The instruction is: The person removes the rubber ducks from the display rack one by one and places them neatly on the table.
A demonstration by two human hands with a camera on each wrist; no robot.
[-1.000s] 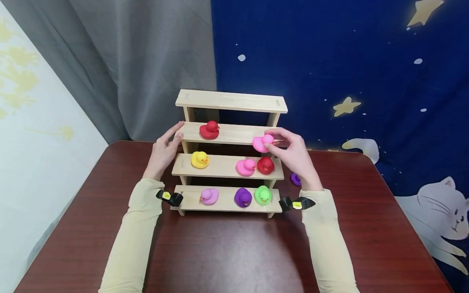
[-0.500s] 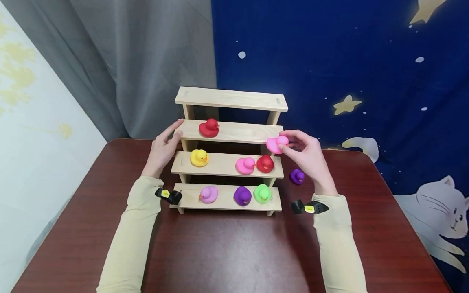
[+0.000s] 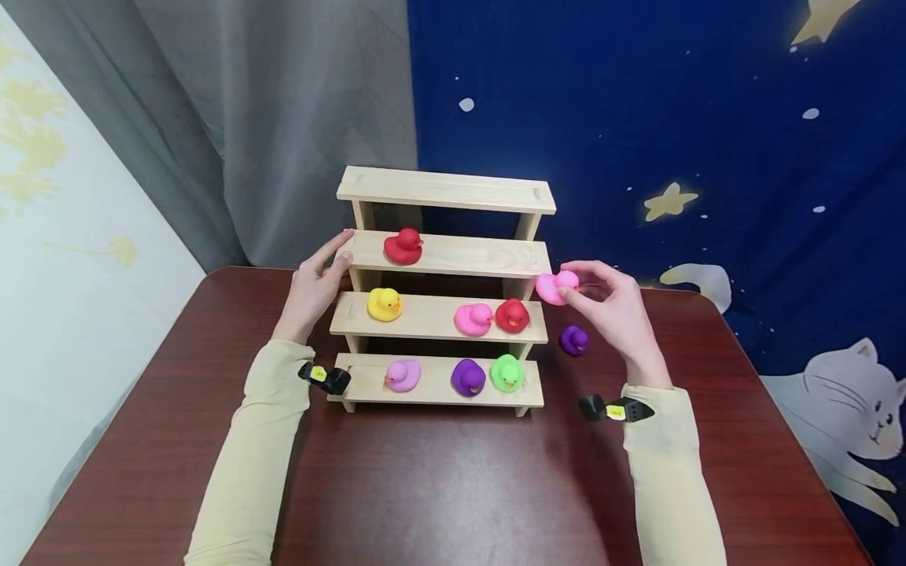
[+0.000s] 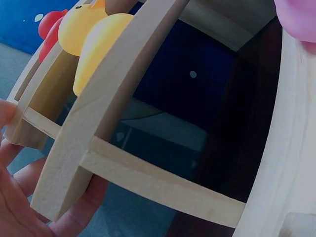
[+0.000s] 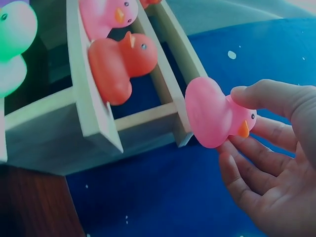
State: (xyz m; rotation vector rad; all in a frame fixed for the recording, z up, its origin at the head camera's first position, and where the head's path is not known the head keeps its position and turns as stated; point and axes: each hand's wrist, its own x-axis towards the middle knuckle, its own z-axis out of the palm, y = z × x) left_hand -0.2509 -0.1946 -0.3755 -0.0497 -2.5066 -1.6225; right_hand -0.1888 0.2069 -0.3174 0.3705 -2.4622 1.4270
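Fingers (image 5: pixel 279 133) of the right hand (image 3: pixel 623 310) set narrow: thumb and fingertips pinch a pink toy duck (image 3: pixel 548 289) by its head. Duck held in the air, just beyond the right end of the second-from-top tier (image 3: pixel 481 253) of the stepped wooden stand (image 3: pixel 446 189); a slight gap shows in the head view, though contact is hard to rule out from the wrist view. Long axis roughly left-right: rounded body toward the stand, bill toward the palm, so the fingers lie on its right side. Right hand is by far the nearer one. Left hand (image 3: pixel 311 291) is at the opposite end of that tier, thumb and forefinger spread against its left edge; firmness of contact cannot be told. Purple duck (image 3: pixel 574 340) sits on the table (image 3: pixel 439 479), right of the stand and nearer than the held duck.
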